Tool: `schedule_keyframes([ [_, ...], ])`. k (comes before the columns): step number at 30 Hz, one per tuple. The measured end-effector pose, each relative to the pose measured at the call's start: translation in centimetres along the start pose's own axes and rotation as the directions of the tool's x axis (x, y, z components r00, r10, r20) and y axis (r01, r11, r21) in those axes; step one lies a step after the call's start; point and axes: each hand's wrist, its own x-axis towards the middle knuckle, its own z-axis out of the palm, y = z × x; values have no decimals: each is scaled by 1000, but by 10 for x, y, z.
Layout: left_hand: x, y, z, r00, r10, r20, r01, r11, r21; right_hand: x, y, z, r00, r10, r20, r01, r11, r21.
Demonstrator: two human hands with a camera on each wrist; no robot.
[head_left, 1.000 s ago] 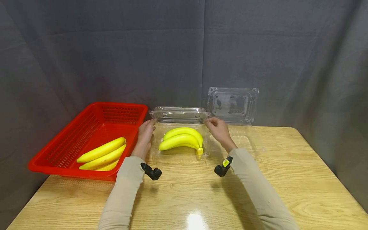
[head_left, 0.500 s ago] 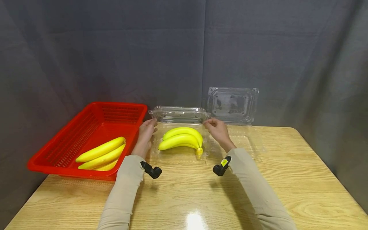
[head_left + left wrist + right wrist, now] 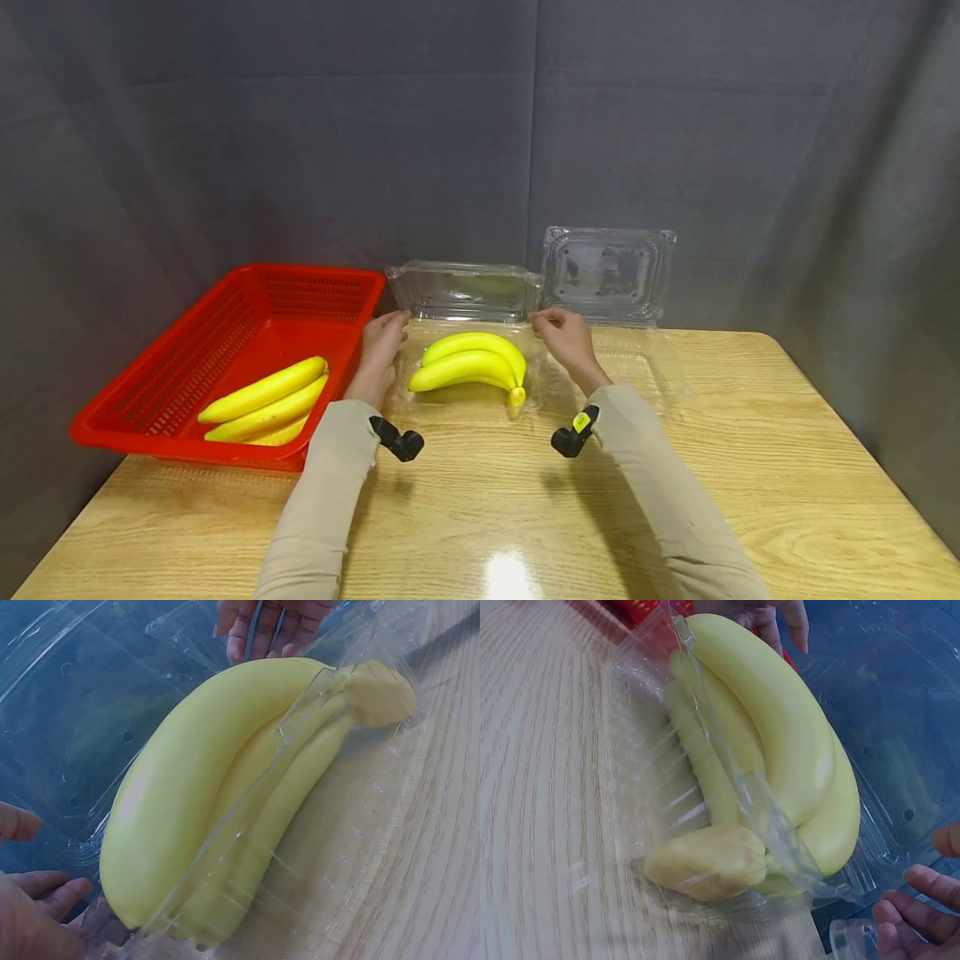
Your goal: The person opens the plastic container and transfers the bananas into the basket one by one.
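Note:
Several yellow bananas in one bunch (image 3: 468,371) lie in the base of a clear plastic clamshell container (image 3: 416,408), stem toward the right front. The container's lid (image 3: 472,292) stands raised behind them. My left hand (image 3: 381,342) is at the back left corner by the hinge; in the left wrist view its thumb (image 3: 16,823) and fingers (image 3: 52,892) are spread apart. By the back right corner is my right hand (image 3: 566,337). Its thumb (image 3: 949,840) and fingers (image 3: 919,900) stand apart beside the clear plastic in the right wrist view.
A red plastic basket (image 3: 172,350) on the left holds more bananas (image 3: 266,400). To the right, a second clear clamshell (image 3: 607,275) stands with its lid up. A grey curtain (image 3: 450,150) hangs behind the wooden table (image 3: 465,508).
The lid behind the bunch has swung and now shows taller, its top edge higher in the head view. The bunch shows slightly further left. Both hands stay near the hinge corners.

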Motion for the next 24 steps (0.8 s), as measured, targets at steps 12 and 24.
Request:
schedule_keyframes([
  [12, 0, -2, 3, 999, 32, 21, -33, 999, 40, 0, 0, 0, 999, 50, -1, -50, 998, 25],
  [24, 2, -5, 3, 998, 47, 33, -48, 999, 15, 0, 3, 0, 997, 71, 7, -71, 997, 24],
])
